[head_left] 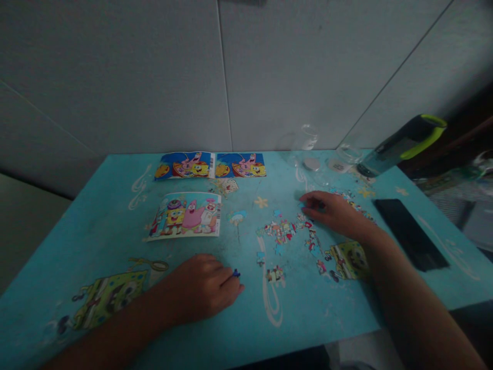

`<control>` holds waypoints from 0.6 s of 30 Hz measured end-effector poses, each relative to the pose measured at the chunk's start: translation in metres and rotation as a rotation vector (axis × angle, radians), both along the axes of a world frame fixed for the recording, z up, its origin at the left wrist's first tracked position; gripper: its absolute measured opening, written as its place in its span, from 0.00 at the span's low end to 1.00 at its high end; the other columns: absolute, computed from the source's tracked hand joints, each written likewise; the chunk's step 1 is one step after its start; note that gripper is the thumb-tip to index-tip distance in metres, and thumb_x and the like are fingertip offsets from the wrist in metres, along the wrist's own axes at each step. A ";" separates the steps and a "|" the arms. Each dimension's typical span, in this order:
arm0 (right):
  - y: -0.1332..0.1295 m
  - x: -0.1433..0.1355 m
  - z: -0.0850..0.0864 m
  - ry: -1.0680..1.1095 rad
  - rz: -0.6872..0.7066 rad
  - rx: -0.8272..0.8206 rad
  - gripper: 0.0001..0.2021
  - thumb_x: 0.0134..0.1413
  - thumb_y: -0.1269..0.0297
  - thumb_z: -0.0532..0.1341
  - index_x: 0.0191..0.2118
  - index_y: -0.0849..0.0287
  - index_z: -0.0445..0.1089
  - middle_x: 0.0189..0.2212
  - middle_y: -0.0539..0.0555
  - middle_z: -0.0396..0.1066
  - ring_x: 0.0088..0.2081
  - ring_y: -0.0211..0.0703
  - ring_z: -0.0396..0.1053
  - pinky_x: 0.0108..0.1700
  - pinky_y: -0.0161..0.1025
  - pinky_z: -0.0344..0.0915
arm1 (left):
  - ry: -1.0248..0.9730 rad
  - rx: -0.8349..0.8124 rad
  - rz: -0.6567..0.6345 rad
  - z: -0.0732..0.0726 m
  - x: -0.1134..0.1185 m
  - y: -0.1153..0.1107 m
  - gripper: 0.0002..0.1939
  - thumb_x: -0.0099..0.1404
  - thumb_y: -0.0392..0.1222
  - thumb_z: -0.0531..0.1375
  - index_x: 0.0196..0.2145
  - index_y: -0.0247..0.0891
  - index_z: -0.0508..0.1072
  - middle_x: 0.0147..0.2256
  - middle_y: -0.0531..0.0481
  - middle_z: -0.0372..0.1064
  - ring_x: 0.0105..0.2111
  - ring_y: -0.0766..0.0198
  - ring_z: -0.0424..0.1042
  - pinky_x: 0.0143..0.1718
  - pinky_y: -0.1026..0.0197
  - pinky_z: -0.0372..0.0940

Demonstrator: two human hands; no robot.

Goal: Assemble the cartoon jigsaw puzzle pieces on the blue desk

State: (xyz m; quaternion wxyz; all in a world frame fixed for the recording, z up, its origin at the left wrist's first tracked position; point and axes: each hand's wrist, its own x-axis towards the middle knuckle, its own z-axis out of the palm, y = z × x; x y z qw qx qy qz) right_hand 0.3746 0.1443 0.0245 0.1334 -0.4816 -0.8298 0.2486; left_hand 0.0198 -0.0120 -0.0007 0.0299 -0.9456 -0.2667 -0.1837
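My left hand (210, 285) rests low over the table, thumb and forefinger closed on a dark blue puzzle piece (236, 273). To the right, my right hand (333, 210) is curled above the puzzle, its thumb and fingertips close together. A pale blue bit shows at those tips, but I cannot tell it from the tabletop. Below and left of that hand lies a cluster of joined puzzle pieces (283, 231). Single pieces are scattered about it, and a small joined group (275, 274) lies nearer me. More loose pieces (360, 209) are partly hidden behind my right hand.
A cartoon picture card (188, 216) lies left of the puzzle, with two blue picture cards (185, 165) against the wall behind. A clear jar (309, 137), a lid (311, 164) and a leaning bottle (396, 144) stand back right. A black flat object (410, 234) lies right.
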 end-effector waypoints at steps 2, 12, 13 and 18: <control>0.000 0.000 0.002 0.003 0.009 -0.022 0.15 0.62 0.55 0.61 0.51 0.53 0.74 0.36 0.53 0.77 0.36 0.45 0.74 0.40 0.44 0.70 | -0.005 0.004 0.000 -0.001 0.000 0.000 0.12 0.73 0.36 0.56 0.29 0.40 0.67 0.22 0.56 0.66 0.21 0.64 0.65 0.24 0.55 0.55; -0.001 0.003 0.006 0.023 0.020 -0.048 0.16 0.61 0.59 0.60 0.52 0.55 0.76 0.38 0.53 0.78 0.38 0.45 0.75 0.43 0.43 0.70 | 0.004 0.002 0.006 -0.003 -0.001 -0.002 0.13 0.73 0.36 0.57 0.28 0.40 0.65 0.22 0.56 0.65 0.21 0.64 0.63 0.25 0.55 0.54; 0.000 0.003 0.006 0.017 0.019 -0.048 0.16 0.61 0.59 0.60 0.52 0.55 0.76 0.38 0.53 0.78 0.37 0.44 0.75 0.43 0.43 0.70 | 0.002 0.000 0.005 -0.002 -0.001 -0.002 0.13 0.73 0.36 0.57 0.28 0.40 0.66 0.22 0.56 0.65 0.21 0.65 0.63 0.25 0.56 0.54; 0.001 0.005 0.003 -0.001 0.011 -0.043 0.16 0.61 0.58 0.62 0.52 0.54 0.76 0.38 0.53 0.79 0.37 0.45 0.75 0.43 0.43 0.71 | -0.006 -0.009 0.008 -0.002 0.000 0.000 0.13 0.73 0.36 0.57 0.28 0.39 0.66 0.22 0.56 0.66 0.21 0.65 0.64 0.25 0.56 0.55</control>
